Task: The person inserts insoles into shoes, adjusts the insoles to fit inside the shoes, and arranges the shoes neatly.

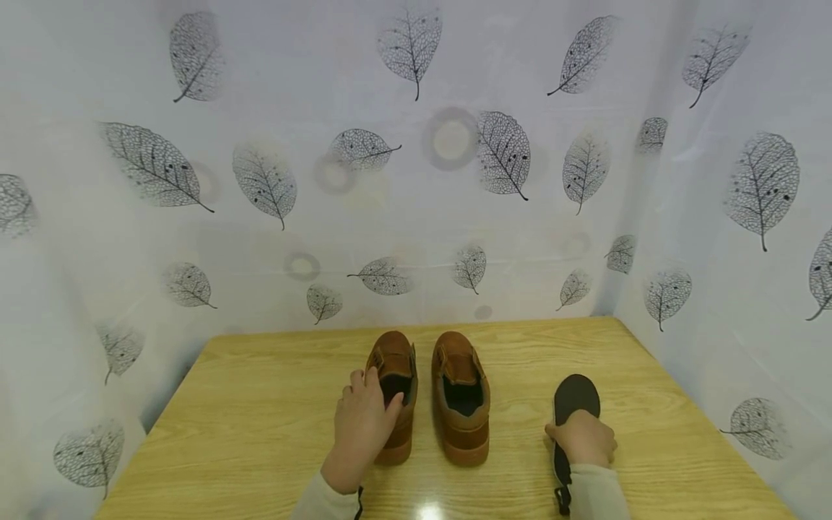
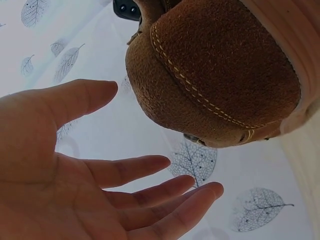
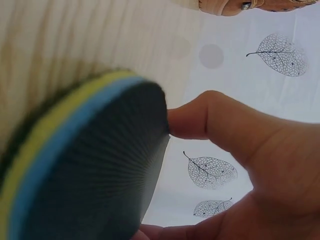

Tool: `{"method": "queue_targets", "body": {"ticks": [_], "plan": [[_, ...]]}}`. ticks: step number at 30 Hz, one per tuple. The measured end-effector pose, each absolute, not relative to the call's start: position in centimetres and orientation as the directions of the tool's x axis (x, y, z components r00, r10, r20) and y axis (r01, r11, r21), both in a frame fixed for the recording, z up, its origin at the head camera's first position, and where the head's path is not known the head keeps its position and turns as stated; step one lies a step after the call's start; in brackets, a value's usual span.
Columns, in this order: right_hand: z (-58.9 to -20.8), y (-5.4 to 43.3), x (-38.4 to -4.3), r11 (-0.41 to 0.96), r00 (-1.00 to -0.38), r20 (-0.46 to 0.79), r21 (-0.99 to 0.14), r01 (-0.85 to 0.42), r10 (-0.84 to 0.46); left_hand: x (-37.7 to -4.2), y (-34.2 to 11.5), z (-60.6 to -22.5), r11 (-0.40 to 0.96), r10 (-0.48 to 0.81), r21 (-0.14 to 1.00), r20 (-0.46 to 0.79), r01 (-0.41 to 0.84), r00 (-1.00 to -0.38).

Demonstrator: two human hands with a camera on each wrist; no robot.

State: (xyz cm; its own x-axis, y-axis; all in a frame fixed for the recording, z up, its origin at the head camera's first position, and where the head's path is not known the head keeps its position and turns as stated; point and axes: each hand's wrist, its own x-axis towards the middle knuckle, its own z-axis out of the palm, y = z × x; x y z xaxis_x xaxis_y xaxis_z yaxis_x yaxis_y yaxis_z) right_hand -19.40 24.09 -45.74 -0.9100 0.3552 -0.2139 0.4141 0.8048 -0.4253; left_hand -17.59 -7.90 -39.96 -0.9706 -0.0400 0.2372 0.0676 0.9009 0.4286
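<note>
Two brown suede shoes stand side by side on the table, toes pointing away: the left shoe (image 1: 395,438) and the right shoe (image 1: 465,433). Over the left shoe's outer side reaches my left hand (image 1: 361,426), fingers spread and holding nothing. In the left wrist view a gap separates the thumb from the suede heel (image 2: 230,65). My right hand (image 1: 583,436) grips a dark insole (image 1: 575,393) across its width, thumb on one edge and fingers on the other. Blue and yellow layers show along the insole's edge (image 3: 65,120) in the right wrist view.
The wooden table (image 1: 260,404) has its far edge against a pale curtain (image 1: 416,217) printed with leaves, which also hangs along both sides. Dark straps (image 1: 562,498) show by the cuffs.
</note>
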Motion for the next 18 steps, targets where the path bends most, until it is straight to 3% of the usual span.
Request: {"method": "queue_targets", "body": {"ticks": [10, 18], "plan": [[-45.36, 24.44, -19.28, 0.808, -0.928, -0.2, -0.456, 0.373, 0.315, -17.63, -8.28, -39.88, 0.909, -0.021, 0.41, 0.224, 0.075, -0.974], [-44.76, 24.25, -19.47, 0.846, -0.956, -0.076, -0.449, 0.286, 0.283, -17.67, -8.46, -39.98, 0.916, -0.007, 0.391, 0.231, 0.086, -0.973]]}}
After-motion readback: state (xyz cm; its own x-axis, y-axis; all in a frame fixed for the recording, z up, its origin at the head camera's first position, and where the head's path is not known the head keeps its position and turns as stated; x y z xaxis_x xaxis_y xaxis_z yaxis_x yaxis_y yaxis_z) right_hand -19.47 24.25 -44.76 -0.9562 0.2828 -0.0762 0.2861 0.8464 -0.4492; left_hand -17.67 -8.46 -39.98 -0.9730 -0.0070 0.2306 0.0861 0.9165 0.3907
